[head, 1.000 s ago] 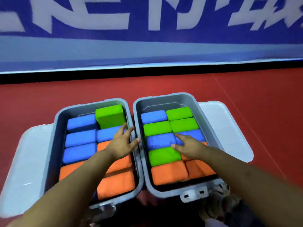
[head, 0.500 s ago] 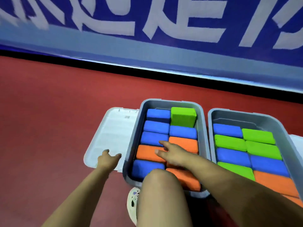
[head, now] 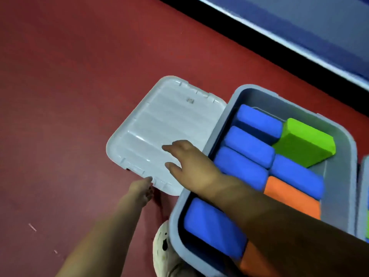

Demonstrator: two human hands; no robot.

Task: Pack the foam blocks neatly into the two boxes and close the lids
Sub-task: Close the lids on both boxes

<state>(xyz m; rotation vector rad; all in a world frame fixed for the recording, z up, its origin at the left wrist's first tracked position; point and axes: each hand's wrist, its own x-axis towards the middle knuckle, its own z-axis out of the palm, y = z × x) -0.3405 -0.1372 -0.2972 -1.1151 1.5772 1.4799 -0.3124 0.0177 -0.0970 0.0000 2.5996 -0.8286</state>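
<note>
Under the right hand (head: 191,166), the lid (head: 159,126)

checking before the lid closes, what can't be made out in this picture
- Head view: the second box is cut off by the right edge.
- The orange blocks are partly hidden under the right forearm.
- The left hand fingertips are hidden at the lid edge, so its grip is unclear.

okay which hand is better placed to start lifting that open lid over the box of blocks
Probably the left. The left hand is at the lid's near edge, fingers touching its rim from outside. The right hand reaches across the box, fingers flat over the lid's top.
</note>
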